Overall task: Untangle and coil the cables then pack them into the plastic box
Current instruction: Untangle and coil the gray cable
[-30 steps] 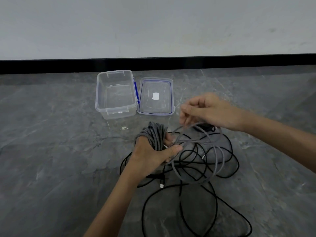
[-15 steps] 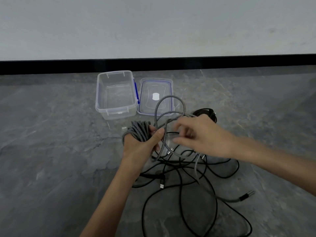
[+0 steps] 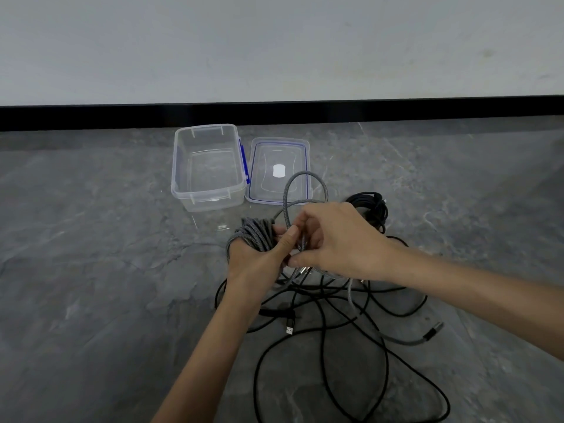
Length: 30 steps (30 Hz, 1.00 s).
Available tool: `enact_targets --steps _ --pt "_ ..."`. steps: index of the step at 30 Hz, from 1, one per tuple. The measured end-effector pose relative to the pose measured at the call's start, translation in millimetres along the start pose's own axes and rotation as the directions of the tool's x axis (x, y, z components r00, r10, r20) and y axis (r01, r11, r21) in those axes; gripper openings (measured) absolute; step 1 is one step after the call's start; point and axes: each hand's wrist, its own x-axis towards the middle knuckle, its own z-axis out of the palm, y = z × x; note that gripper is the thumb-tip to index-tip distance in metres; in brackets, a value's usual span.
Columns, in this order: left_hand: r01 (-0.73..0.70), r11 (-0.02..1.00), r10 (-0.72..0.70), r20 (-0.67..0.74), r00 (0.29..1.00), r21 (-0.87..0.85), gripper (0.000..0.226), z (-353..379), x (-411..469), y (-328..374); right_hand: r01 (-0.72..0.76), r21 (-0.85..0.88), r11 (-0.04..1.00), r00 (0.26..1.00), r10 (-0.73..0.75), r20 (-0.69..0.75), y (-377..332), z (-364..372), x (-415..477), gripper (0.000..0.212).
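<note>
One gray cable [image 3: 254, 236] is coiled around the left hand [image 3: 253, 264], whose fingers clasp it. The right hand [image 3: 345, 242] pinches the cable's free loop. One black tangle [image 3: 323, 326] lies on the floor beneath the hands, and one coiled black bundle [image 3: 370, 206] lies to their right. One open plastic box [image 3: 207, 192] and one lid [image 3: 268, 154] sit beyond.

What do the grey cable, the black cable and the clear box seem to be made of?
The grey woven cable looks sheathed in braided fabric, matt: a criss-cross weave shows. The thin black cable seems matt, rubber or fine braid; I cannot tell which. The clear rectangular box looks like glossy rigid plastic: its walls are see-through.
</note>
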Motion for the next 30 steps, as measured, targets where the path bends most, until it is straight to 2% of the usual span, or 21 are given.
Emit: enact_targets --steps 7,9,12,14,15,17,20,23,27,30 --pt "-0.049 0.996 0.048 0.016 0.999 0.073 0.011 -2.6 1.1 -1.9 -0.187 0.290 0.939 0.981 0.164 0.101 7.7 -12.3 4.3 0.022" --pt "-0.054 0.997 0.054 0.015 0.998 0.056 0.011 -3.4 1.7 -0.4 -0.227 0.421 0.878 0.974 0.208 0.091 7.4 -14.9 3.5 0.021" --pt "-0.045 0.998 0.044 0.014 0.999 0.049 0.017 -4.4 3.6 -0.4 -0.282 0.629 0.724 0.955 0.277 0.110 6.7 -14.3 3.4 0.024" --pt "-0.052 0.997 0.051 0.012 0.999 0.059 0.023 -5.7 5.5 -0.2 -0.287 0.706 0.647 0.951 0.280 0.131 8.9 -12.6 4.2 0.026" --pt "-0.060 0.996 0.059 0.019 0.998 0.072 0.020 -6.4 6.0 0.2 -0.283 0.712 0.642 0.953 0.271 0.135 9.4 -12.3 3.9 0.028" --pt "-0.071 0.993 0.067 0.042 0.997 0.098 0.014 -7.4 6.0 1.2 -0.254 0.663 0.704 0.965 0.234 0.121 11.7 -12.6 3.4 0.029" --pt "-0.060 0.995 0.057 0.033 0.998 0.081 0.014 -8.0 5.1 -0.2 -0.176 0.487 0.855 0.984 0.140 0.111 13.6 -14.0 2.2 0.030" --pt "-0.057 0.993 0.054 0.031 0.998 0.106 0.015 -8.1 4.1 -2.1 -0.171 0.408 0.897 0.980 0.113 0.161 15.3 -8.6 0.8 0.029" --pt "-0.055 0.991 0.047 0.066 0.997 0.121 0.021 -6.3 2.5 -0.6 -0.059 0.302 0.951 0.989 0.096 -0.110 18.0 -13.0 5.5 0.028" --pt "-0.063 0.991 0.050 0.114 0.992 0.120 0.022 -4.1 2.4 4.1 -0.057 0.388 0.920 0.967 0.147 -0.207 20.3 -22.6 11.5 0.025"
